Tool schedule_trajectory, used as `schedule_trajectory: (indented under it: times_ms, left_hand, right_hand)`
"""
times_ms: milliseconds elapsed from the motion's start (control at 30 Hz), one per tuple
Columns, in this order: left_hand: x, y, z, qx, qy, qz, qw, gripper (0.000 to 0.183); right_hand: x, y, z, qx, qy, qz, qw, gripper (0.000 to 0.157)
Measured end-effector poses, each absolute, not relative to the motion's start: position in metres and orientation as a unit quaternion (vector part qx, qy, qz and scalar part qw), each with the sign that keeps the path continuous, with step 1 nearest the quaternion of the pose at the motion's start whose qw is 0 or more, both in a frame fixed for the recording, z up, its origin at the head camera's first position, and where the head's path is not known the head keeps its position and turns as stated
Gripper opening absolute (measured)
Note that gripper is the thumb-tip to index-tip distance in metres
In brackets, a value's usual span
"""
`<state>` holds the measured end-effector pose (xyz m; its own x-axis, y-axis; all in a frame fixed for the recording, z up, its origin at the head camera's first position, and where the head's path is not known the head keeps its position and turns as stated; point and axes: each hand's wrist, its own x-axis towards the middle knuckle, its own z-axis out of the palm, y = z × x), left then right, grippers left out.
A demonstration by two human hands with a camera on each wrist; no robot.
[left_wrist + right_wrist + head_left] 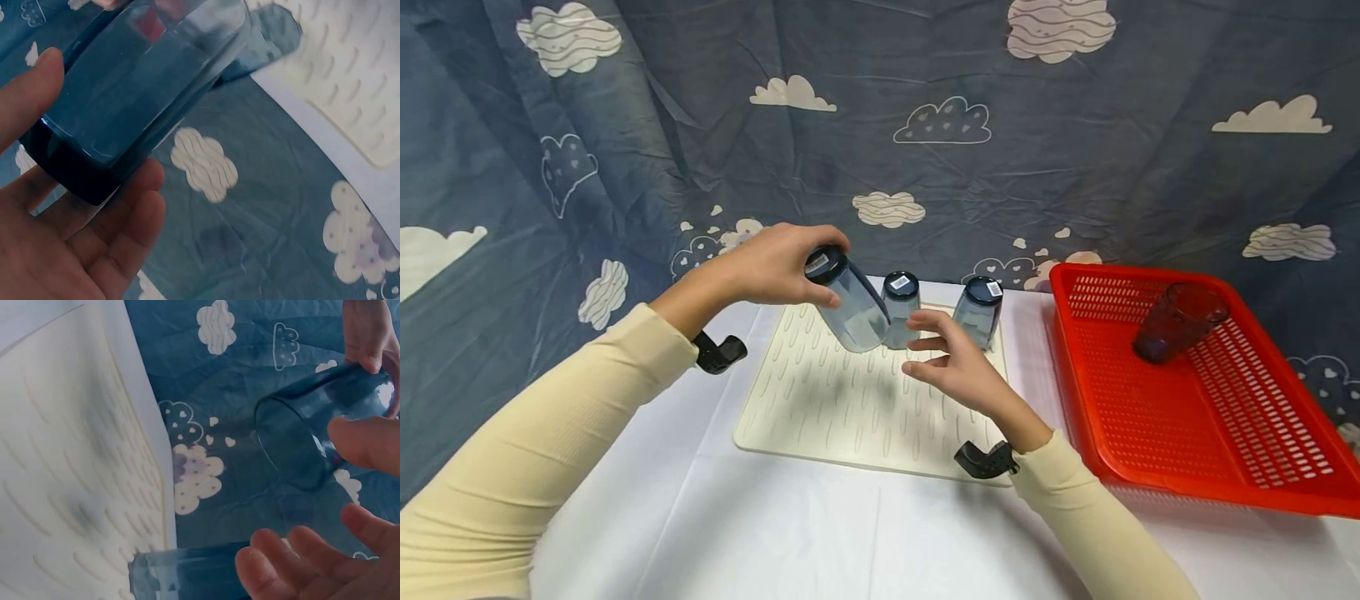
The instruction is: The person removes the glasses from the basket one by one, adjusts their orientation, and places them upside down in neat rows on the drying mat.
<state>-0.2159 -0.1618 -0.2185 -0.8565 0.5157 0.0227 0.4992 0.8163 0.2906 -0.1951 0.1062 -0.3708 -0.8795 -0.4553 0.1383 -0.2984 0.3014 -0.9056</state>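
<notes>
My left hand (782, 265) grips a blue-tinted drinking glass (859, 312) around its dark base. The glass is tilted over the mat, base toward the upper left and mouth toward the lower right. In the left wrist view, the thumb and fingers (134, 244) lie on opposite sides of the base. My right hand (953, 362) is just right of the glass mouth, fingers spread and nothing in them; the right wrist view shows a gap between its thumb and fingers. Behind the hands, two similar glasses, a middle one (901, 308) and a right one (979, 312), stand upside down.
A cream ridged drying mat (850, 417) lies on the white-covered table (760, 525). To the right, a red plastic basket (1142, 425) holds another glass (1180, 323), leaning inside. A dark cloud-patterned cloth (865, 167) hangs behind the table.
</notes>
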Motion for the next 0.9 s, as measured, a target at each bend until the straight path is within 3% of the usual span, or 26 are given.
schedule_trajectory:
  times_ms: [133,533,900]
  left_hand:
    - [-0.221,-0.174,-0.218,0.259,0.958,0.119,0.024,0.064]
    - [-0.241,-0.204,-0.219,0.192,0.978,0.067,0.05,0.068]
    - [-0.269,-0.22,-0.244,0.146,0.985,0.061,0.064,0.069]
  right_hand:
    - [-0.189,0.114,-0.373,-0.253,0.825,-0.501,0.063,0.061]
    - [-0.172,0.128,-0.375,-0.257,0.864,-0.428,0.071,0.06]
    - [-0.16,0.148,-0.381,-0.26,0.875,-0.401,0.074,0.058]
